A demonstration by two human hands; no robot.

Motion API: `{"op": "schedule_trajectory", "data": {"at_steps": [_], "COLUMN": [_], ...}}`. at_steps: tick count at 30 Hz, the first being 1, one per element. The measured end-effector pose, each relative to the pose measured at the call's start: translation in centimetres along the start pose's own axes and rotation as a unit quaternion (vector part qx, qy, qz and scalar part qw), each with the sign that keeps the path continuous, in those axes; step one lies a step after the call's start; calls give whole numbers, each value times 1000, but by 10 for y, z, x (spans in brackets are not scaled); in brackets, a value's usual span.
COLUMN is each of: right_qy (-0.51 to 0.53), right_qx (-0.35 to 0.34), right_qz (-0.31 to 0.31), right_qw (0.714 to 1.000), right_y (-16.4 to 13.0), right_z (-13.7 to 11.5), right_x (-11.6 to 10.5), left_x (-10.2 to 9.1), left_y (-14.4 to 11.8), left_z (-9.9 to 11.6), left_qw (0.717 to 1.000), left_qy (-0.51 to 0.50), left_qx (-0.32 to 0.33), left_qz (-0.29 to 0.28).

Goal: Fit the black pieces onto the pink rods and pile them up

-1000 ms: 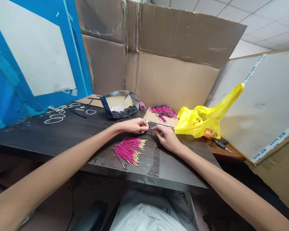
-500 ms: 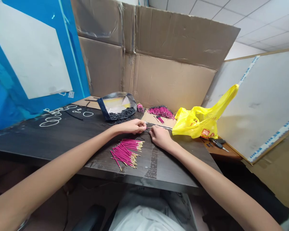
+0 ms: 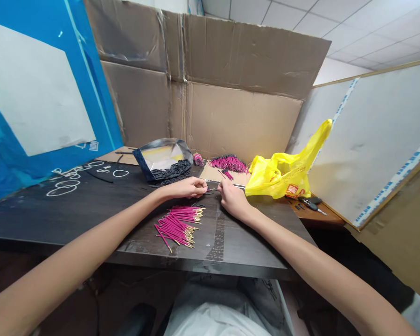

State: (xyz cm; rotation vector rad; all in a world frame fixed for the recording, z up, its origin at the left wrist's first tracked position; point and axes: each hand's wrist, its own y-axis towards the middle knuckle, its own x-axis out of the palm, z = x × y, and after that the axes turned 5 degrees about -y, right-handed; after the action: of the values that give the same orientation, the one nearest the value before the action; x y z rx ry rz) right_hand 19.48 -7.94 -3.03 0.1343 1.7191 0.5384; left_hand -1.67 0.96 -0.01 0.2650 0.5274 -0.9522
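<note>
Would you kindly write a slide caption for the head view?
Left hand and right hand meet over a thin piece, above loose magenta sticks on a dark table.

A loose fan of magenta pins with gold tips (image 3: pixel 178 225) lies flat on the dark bench (image 3: pixel 91 205), just nearer the person than the hands. One thin piece (image 3: pixel 212 189) is pinched between both hands; its details are too small to tell.

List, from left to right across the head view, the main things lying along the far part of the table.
White rings → open pouch of black pieces → far bundle of pink sticks → yellow plastic bag → car key.
</note>
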Motion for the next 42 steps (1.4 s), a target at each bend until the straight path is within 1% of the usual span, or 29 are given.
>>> {"op": "schedule_trajectory", "data": {"at_steps": [6, 22, 26, 32, 37, 42], "right_qy": [3, 21, 38, 32, 40, 41], "right_qx": [7, 3, -4, -13, -14, -16], "right_qz": [-1, 10, 19, 18, 19, 23], "right_qw": [1000, 1000, 999, 999, 999, 999], "right_y": [0, 0, -2, -6, -7, -10], "right_z": [2, 6, 8, 10, 9, 10], "right_x": [0, 5, 7, 9, 8, 8], "left_x": [1, 3, 6, 13, 13, 16], "left_y": [-1, -5, -7, -9, -10, -11], "left_z": [4, 7, 10, 14, 16, 18], "left_qw": [1000, 999, 998, 998, 997, 996], "left_qy": [3, 32, 53, 51, 69, 82], "left_qx": [-4, 20, 22, 31, 23, 20], "left_qz": [0, -8, 0, 4, -3, 2]}}
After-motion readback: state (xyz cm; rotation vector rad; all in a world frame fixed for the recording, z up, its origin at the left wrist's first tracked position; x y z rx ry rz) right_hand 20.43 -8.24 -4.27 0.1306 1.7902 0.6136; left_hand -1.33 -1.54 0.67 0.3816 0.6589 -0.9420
